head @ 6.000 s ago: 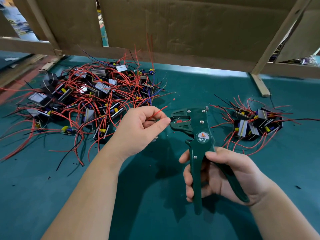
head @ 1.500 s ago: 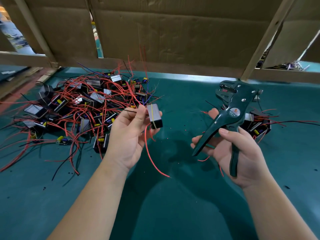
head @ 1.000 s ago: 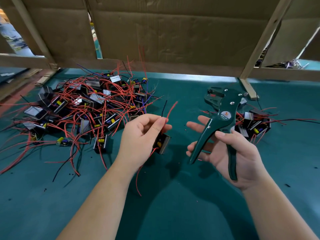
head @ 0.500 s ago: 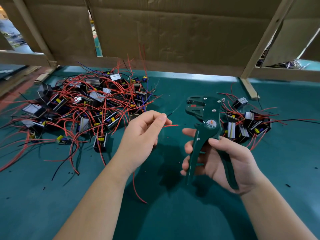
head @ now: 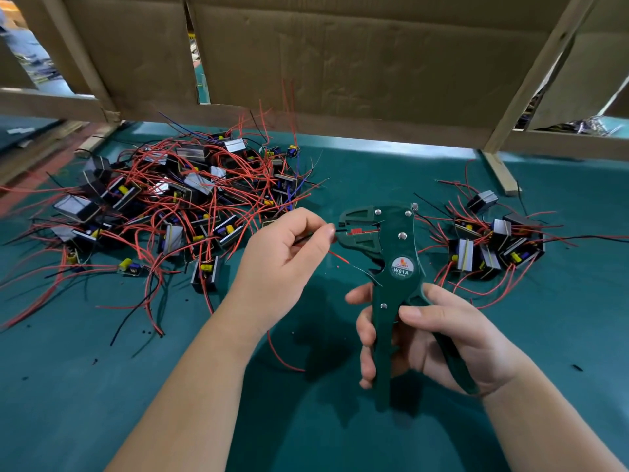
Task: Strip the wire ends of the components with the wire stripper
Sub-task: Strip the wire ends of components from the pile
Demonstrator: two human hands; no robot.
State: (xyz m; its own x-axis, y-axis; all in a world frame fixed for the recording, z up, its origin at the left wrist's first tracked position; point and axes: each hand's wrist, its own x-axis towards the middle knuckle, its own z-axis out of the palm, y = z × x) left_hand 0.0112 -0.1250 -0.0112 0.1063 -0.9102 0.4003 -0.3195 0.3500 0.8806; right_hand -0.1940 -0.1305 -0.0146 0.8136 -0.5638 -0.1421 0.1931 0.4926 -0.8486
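My left hand (head: 289, 260) has a narrow grip: thumb and forefinger pinch a thin wire end (head: 337, 229) close to its tip, so that it stays stiff and I can steer it, and the other fingers curl loosely behind. The tip sits right at the mouth of the wire stripper (head: 391, 253), touching it or just entering; I cannot tell which, nor the wire's colour. My right hand (head: 439, 338) wraps its grip round both green handles, fingers on one and thumb and palm on the other. The handles stand spread and the mouth looks parted, so I judge that the squeeze is not yet made. I hold the tool upright with its mouth turned to the left, towards the pinch, so that the wire goes in straight. The component this wire belongs to is hidden under my left hand; a red lead (head: 338, 257) shows just below my fingertips. The big tangle of components (head: 177, 206) lies on the teal tabletop (head: 102, 403) to the left, and a smaller heap (head: 493, 247) lies behind the tool to the right, well apart, probably to keep finished pieces from unfinished ones, so most of the work remains
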